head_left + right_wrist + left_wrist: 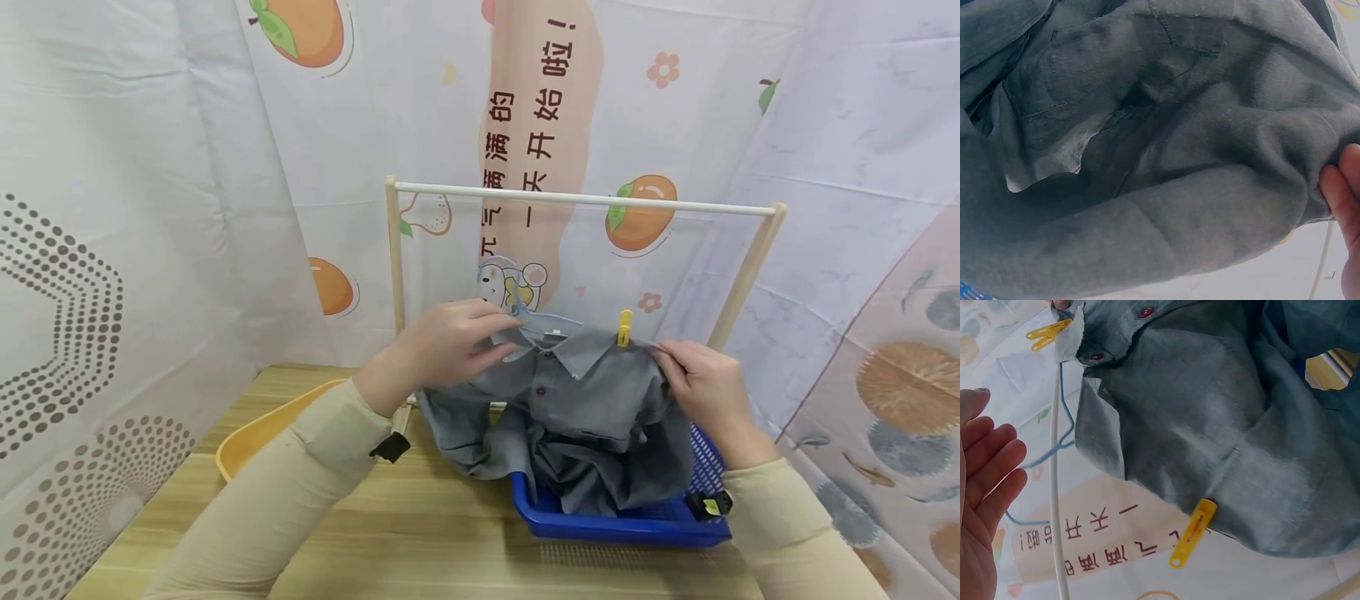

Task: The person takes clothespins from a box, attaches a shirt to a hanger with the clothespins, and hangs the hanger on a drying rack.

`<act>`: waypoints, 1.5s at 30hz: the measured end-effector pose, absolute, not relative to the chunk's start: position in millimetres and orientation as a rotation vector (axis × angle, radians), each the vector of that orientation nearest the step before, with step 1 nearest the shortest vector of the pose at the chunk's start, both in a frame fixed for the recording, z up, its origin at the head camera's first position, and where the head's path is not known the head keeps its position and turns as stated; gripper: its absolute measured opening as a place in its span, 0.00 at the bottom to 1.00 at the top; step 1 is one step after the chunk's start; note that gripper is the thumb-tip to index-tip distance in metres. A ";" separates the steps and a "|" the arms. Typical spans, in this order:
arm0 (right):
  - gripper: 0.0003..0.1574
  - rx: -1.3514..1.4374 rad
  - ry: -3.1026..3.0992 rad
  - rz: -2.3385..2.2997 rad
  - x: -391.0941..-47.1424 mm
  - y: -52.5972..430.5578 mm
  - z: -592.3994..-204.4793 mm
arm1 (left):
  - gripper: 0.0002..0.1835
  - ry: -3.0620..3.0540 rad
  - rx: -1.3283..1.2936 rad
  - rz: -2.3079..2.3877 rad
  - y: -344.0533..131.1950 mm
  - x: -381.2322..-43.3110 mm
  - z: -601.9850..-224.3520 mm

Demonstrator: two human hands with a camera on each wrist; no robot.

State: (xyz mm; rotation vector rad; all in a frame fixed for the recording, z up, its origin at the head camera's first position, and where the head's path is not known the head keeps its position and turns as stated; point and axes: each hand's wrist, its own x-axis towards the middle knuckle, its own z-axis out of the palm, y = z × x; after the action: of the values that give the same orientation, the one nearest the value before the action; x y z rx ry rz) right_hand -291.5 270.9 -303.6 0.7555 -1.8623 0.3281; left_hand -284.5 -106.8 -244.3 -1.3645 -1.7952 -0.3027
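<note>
1. Head view. Grey shirt, buttoned, at centre and lower right of centre; its collar is up on a blue hanger, its lower folds in a blue basket. Left hand, at centre, beside the collar: thumb and fingers apart. Right hand, right of centre: thumb and fingers clamped on the shirt's shoulder. Yellow clip on the shoulder, between collar and right hand. Behind, a rack with white bar; at lower left, an orange basin on a wooden table.

2. Left wrist view. Shirt across the upper centre and right. Left hand at the left edge, palm bare, fingers extended, clear of the cloth. Second yellow clip on the shirt's edge, lower centre; another at upper left.

3. Right wrist view. Shirt fills most of the frame; right hand at the right edge, pinching a fold.
</note>
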 end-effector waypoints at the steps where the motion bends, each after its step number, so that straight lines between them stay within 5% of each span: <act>1: 0.07 0.751 -1.851 0.334 -291.7 271.0 -303.8 | 0.14 -1.798 -1.361 -0.302 -108.6 -284.7 -244.8; 9: 0.24 0.708 -1.816 0.307 -290.3 274.8 -300.5 | 0.15 -1.803 -1.322 -0.294 -123.8 -286.1 -249.0; 18: 0.08 0.615 -1.817 0.314 -286.9 280.3 -296.5 | 0.16 -1.811 -1.299 -0.329 -141.4 -288.1 -255.2; 45: 0.12 0.499 -1.811 0.301 -287.0 300.6 -290.0 | 0.24 -1.948 -1.174 -0.472 -176.1 -291.1 -268.9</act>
State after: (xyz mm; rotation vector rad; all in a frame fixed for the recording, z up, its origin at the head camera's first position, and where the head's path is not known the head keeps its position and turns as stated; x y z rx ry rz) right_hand -287.0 300.6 -290.0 0.4992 -1.8106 0.3008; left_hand -291.1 -176.1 -268.9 -1.1739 -1.9480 -0.4723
